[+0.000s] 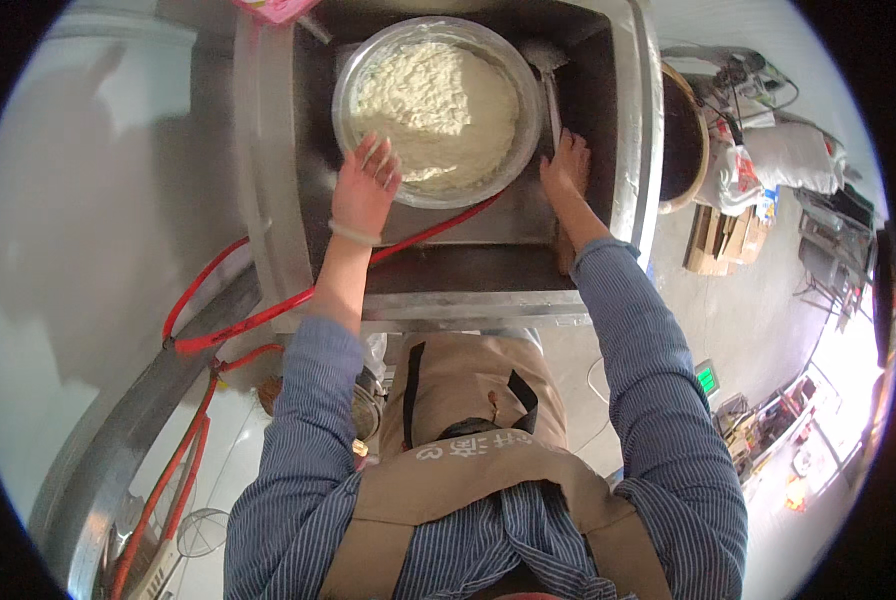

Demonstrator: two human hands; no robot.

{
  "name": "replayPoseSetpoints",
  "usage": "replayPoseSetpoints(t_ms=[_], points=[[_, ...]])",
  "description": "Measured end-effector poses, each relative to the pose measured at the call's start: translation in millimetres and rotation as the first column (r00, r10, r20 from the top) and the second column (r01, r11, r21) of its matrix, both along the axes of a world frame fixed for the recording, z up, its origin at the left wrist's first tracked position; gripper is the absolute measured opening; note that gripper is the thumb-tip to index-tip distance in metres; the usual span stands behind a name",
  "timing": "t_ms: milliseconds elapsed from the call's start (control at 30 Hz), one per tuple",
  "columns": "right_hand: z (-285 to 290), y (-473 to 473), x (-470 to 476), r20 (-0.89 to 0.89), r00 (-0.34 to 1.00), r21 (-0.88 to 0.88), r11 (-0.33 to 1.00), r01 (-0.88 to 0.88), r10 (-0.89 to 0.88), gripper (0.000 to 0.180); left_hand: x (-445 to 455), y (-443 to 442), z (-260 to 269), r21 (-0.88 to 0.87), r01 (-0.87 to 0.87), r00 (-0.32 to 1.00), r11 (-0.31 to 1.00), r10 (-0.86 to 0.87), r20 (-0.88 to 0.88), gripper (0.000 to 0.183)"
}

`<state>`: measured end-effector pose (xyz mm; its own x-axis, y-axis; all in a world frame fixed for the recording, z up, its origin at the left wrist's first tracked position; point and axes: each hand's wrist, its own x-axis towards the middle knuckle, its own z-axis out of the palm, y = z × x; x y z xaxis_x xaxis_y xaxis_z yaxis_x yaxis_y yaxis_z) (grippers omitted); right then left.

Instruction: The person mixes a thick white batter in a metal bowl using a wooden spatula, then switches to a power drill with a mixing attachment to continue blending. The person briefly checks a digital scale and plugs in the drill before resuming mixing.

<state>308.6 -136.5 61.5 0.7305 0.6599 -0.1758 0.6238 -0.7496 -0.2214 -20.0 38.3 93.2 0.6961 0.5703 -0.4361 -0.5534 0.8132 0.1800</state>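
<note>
A large round metal bowl [532,112] sits in a deep stainless steel sink [463,262]. It holds a pale, lumpy dough-like mass [425,86], lumpier in the sunlit part and smoother in shade. My left hand [369,176] is over the bowl's near left rim, fingers slightly apart, with nothing seen in it. Along the sink's right side, a long-handled metal ladle or skimmer [550,86] stands head away from me. My right hand [568,165] is around the near end of its handle, fingers partly hidden.
A red hose [433,232] crosses the sink beneath my left forearm and loops over the left edge. Right of the sink stand a large round vessel [684,139], white sacks [789,157] and cardboard [725,240]. A wire strainer [203,532] lies at lower left.
</note>
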Motion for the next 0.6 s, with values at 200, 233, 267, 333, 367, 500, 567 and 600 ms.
replayPoseSetpoints(t_ms=[200, 233, 267, 333, 367, 500, 567, 600], points=[[-14, -34, -33, -0.272, 0.938, 0.041, 0.977, -0.211, 0.215, 0.039, -110, -85, 133, 0.064, -0.035, 0.96, 0.997, 0.051, -0.275, 0.042], [-35, -36, -39, -0.386, 0.922, -0.109, 0.992, -0.066, 0.02, 0.037, -132, -96, 152, 0.081, -0.013, 0.959, 0.997, 0.035, -0.283, 0.042], [-55, -38, -43, -0.437, 0.879, -0.283, 0.957, 0.064, -0.188, 0.035, -147, -104, 171, 0.089, 0.007, 0.945, 0.996, 0.022, -0.325, 0.041], [-130, -65, -24, -0.293, 0.821, -0.497, 0.812, 0.307, -0.49, 0.044, -180, -109, 175, 0.09, 0.04, 0.917, 0.995, 0.0, -0.399, 0.039], [-128, -49, -35, -0.467, 0.654, -0.342, 0.804, 0.486, -0.594, 0.042, -206, -115, 180, 0.078, 0.029, 0.871, 0.997, 0.013, -0.491, 0.038], [-72, 11, -49, -0.844, 0.285, -0.062, 0.61, 0.79, -0.455, 0.041, -304, -120, 171, 0.097, -0.024, 0.524, 0.995, 0.095, -0.846, 0.036], [-119, -20, -14, -0.613, 0.736, -0.064, 0.947, 0.314, -0.286, 0.041, -330, -92, 141, 0.09, 0.106, 0.319, 0.99, 0.052, -0.946, 0.037], [-142, -32, -4, -0.607, 0.76, -0.057, 0.966, 0.252, -0.234, 0.043, -332, -78, 120, 0.091, 0.216, 0.224, 0.972, 0.041, -0.974, 0.039]])
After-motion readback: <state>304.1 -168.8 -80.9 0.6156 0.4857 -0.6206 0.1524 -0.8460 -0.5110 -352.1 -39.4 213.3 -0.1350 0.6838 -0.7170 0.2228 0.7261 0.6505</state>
